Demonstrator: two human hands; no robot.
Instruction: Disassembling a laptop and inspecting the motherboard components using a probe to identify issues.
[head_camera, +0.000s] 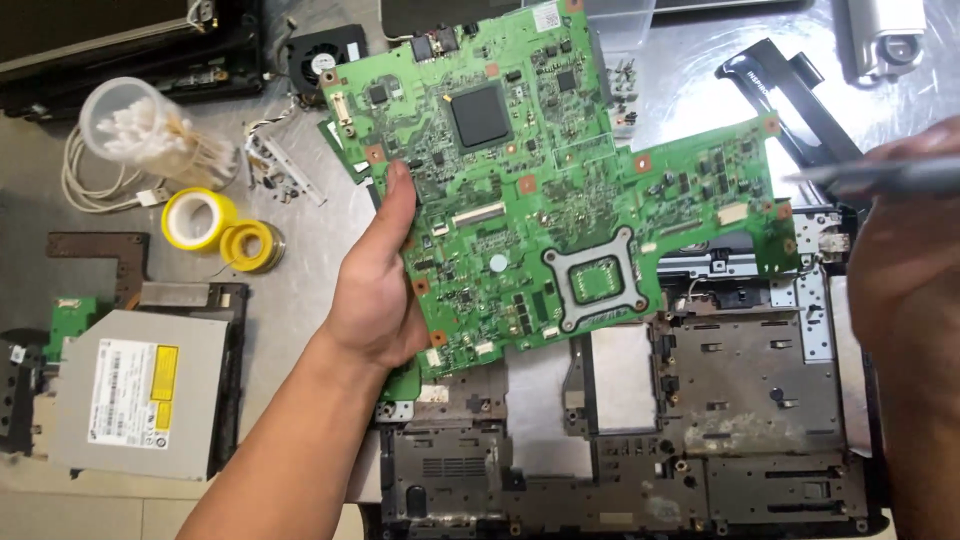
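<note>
Now the green laptop motherboard (560, 180) is gripped at its left edge by the left hand (375, 290), thumb on top, and held tilted above the stripped laptop base (640, 440). At the right, the blurred right hand (900, 290) is closed around a thin grey tool (870, 175). Cotton swabs (140, 130) and an optical drive (140, 390) are seen far left.

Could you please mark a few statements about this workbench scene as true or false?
1. The left hand holds the green circuit board. True.
2. The board lies flat inside the dark laptop base. False: it is lifted above it.
3. The right hand is empty. False: it holds a thin grey tool.
4. A clear tub of cotton swabs lies left of the board. True.
</note>
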